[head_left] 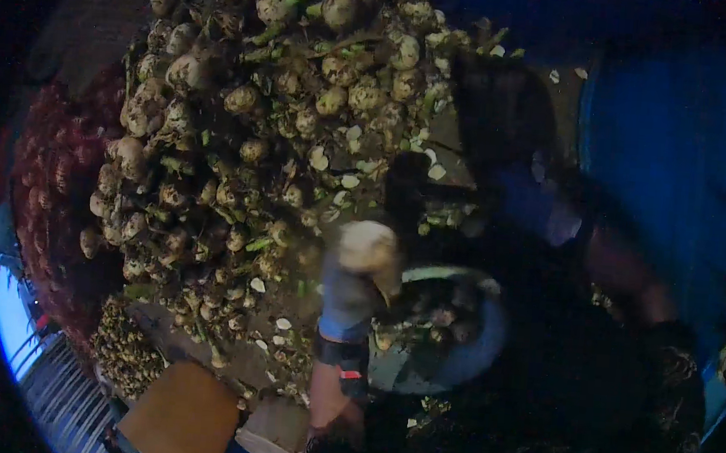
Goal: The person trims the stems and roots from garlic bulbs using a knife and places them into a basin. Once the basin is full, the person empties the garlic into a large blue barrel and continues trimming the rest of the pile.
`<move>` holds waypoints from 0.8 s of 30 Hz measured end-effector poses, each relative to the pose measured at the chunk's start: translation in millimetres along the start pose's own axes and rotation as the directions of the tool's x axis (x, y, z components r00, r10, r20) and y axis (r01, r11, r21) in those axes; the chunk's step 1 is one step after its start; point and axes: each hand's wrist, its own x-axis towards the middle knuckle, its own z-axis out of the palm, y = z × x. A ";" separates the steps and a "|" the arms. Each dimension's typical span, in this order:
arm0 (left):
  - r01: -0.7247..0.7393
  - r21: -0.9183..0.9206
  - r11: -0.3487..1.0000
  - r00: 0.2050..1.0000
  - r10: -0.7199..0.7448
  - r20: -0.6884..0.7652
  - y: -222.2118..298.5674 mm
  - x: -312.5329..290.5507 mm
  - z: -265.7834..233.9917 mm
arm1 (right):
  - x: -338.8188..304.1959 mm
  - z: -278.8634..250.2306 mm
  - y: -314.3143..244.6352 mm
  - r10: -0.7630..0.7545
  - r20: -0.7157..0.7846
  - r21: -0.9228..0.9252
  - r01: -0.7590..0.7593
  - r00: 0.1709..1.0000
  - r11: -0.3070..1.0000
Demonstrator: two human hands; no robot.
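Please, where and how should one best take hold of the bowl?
Probably by the far rim of the bowl, reaching from above: its pale, curved edge shows clearly there, while dark contents lie inside and the left hand is close on the left.

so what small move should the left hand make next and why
Perhaps lower the pale round bulb, which the blurred blue-grey gloved left hand seems to hold, into the round pale-blue basin: the hand appears beside its left rim, and dim roundish bulbs lie inside.
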 end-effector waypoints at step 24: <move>-0.550 -0.095 0.830 0.821 0.558 0.119 -22.4 -28.2 -4.5 | 14.7 71.4 5.6 0.072 0.102 -0.017 -0.071 0.992 0.997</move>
